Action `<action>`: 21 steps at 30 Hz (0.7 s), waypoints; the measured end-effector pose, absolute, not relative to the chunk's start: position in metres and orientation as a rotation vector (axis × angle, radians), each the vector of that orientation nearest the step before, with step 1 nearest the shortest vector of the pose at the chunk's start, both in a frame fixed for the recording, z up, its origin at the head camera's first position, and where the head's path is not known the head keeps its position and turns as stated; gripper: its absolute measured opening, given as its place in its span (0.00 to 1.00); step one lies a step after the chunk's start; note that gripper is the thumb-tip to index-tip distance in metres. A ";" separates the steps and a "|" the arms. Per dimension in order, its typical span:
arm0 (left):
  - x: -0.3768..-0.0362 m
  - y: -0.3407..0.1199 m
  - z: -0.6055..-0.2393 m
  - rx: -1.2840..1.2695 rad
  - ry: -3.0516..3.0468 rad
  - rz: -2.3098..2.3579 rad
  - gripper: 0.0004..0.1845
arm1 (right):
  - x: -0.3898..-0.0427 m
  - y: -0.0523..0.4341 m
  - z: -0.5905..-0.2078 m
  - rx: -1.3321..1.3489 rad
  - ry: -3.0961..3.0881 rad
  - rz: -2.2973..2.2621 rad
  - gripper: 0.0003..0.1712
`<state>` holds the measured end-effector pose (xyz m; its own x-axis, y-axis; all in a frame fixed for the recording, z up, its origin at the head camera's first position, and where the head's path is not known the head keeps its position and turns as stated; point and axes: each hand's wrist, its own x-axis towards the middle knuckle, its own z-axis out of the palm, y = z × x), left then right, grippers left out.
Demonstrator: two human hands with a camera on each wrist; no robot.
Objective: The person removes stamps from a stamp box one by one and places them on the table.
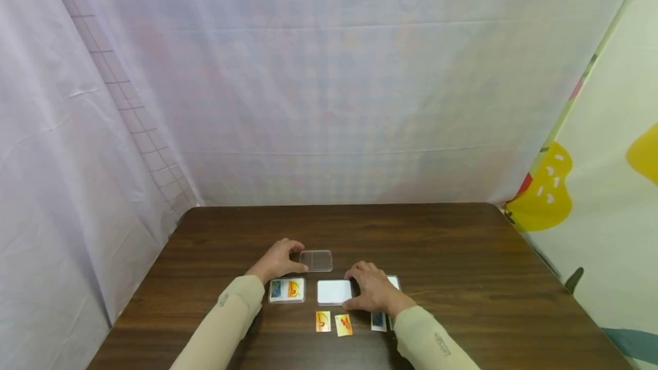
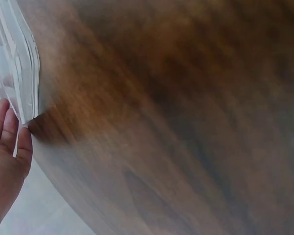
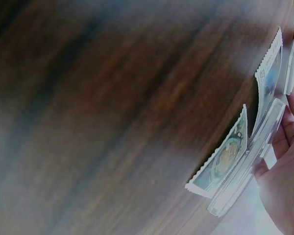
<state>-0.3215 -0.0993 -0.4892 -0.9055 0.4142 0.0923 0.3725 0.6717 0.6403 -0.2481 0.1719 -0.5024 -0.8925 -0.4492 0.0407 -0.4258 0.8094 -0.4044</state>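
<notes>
Head view — left hand (image 1: 278, 260) pinches a clear case (image 1: 316, 260) at mid-table (image 1: 462, 256); right hand (image 1: 374, 293) rests, fingers curled, on a white card (image 1: 333, 291). Loose cards (image 1: 333, 322) lie just nearer — nothing blocks either.

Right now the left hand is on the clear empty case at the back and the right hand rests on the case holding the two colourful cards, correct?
Not quite. In the head view the right hand rests by the white case; the case holding two colourful cards lies untouched below the left hand, which does touch the clear empty case.
</notes>
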 end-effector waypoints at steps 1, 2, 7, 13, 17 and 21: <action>-0.322 -0.099 -0.490 0.663 2.820 1.045 0.30 | -0.248 0.172 -0.502 -0.711 2.932 -0.638 0.34; -0.323 -0.099 -0.490 0.654 2.819 1.040 0.30 | -0.248 0.172 -0.502 -0.712 2.931 -0.638 0.34; -0.328 -0.097 -0.493 0.668 2.840 0.959 0.31 | -0.247 0.172 -0.501 -0.720 2.932 -0.639 0.34; -0.329 -0.096 -0.493 0.673 2.869 0.888 0.31 | -0.247 0.172 -0.500 -0.722 2.926 -0.641 0.33; -0.328 -0.095 -0.493 0.690 2.875 0.857 0.32 | -0.246 0.173 -0.499 -0.728 2.925 -0.644 0.33; -0.327 -0.093 -0.491 0.680 2.866 0.837 0.32 | -0.246 0.174 -0.498 -0.717 2.919 -0.650 0.33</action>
<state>-0.3271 -0.0934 -0.4908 -0.8985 0.4364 0.0472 0.3932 0.7523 0.5286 -0.2460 0.1736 -0.4983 -0.8891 -0.4563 0.0357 -0.4284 0.8020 -0.4163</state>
